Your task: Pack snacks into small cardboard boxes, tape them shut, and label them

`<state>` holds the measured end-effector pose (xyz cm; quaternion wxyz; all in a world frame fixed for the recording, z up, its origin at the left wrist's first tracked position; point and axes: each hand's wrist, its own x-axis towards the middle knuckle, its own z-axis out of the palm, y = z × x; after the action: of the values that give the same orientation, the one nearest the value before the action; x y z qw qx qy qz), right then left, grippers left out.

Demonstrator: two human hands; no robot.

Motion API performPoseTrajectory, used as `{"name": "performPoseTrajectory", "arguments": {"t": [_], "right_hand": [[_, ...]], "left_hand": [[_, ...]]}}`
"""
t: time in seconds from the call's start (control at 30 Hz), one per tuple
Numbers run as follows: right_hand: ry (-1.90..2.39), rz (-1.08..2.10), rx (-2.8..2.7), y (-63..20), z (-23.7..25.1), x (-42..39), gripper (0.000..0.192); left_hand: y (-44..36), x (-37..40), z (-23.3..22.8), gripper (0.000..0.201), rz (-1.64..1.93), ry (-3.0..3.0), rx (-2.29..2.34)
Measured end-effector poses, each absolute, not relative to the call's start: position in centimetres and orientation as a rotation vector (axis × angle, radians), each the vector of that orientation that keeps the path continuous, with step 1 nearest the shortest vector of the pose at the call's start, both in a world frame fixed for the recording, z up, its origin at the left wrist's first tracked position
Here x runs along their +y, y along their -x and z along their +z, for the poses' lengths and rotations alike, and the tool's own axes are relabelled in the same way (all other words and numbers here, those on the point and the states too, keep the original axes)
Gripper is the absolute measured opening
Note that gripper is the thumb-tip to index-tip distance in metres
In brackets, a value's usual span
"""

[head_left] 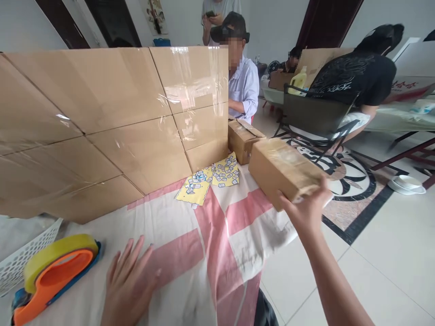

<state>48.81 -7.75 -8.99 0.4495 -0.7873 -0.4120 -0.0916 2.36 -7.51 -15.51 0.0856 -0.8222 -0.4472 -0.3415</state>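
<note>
My right hand grips the near end of a brown cardboard box at the right edge of the cloth-covered table. Thumb and fingers lie on opposite sides of that end. My left hand rests palm down on the pink and white cloth, fingers spread, holding nothing. Left of it lies an orange tape dispenser with a roll of yellow tape. Two yellow printed sheets lie between the held box and a tall wall of taped cardboard.
Behind the held box stands another cardboard box. A white perforated basket is at the far left. Across the table sits a person in a light shirt; another in black sits on a chair at right. Bowls are on the floor.
</note>
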Motion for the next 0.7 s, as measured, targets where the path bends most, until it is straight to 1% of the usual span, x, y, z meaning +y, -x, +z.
{"name": "performPoseTrajectory", "arguments": {"t": [0.07,0.2,0.37,0.5,0.63,0.67,0.7], "right_hand": [[2.092,-0.176,-1.022,-49.5,-9.2,-4.4,0.117],[2.291,-0.151,-1.088,-49.2,-8.9,2.7,0.116],[2.443,-0.165,-1.103,-49.3,-8.0,9.7,0.127],[2.439,-0.109,-1.104,-49.9,-7.7,12.6,0.129],[2.228,-0.091,-1.235,-50.2,-7.9,12.6,0.121],[2.207,-0.078,-1.193,-50.3,-8.2,12.6,0.122],[2.201,-0.057,-1.151,-50.6,-8.6,12.6,0.127]], "left_hand": [[-2.3,-7.0,-16.2,0.068,-0.971,2.471,-1.322],[-1.7,-7.2,-16.7,0.064,-0.922,2.493,-1.360],[-1.3,-7.8,-17.2,0.056,-0.936,2.500,-1.497],[-1.6,-7.3,-17.0,0.052,-0.878,2.512,-1.445],[-2.2,-7.6,-15.8,0.047,-0.850,2.478,-1.438],[-2.1,-7.8,-15.3,0.046,-0.864,2.475,-1.444],[-1.8,-8.0,-14.7,0.043,-0.887,2.471,-1.460]]}}
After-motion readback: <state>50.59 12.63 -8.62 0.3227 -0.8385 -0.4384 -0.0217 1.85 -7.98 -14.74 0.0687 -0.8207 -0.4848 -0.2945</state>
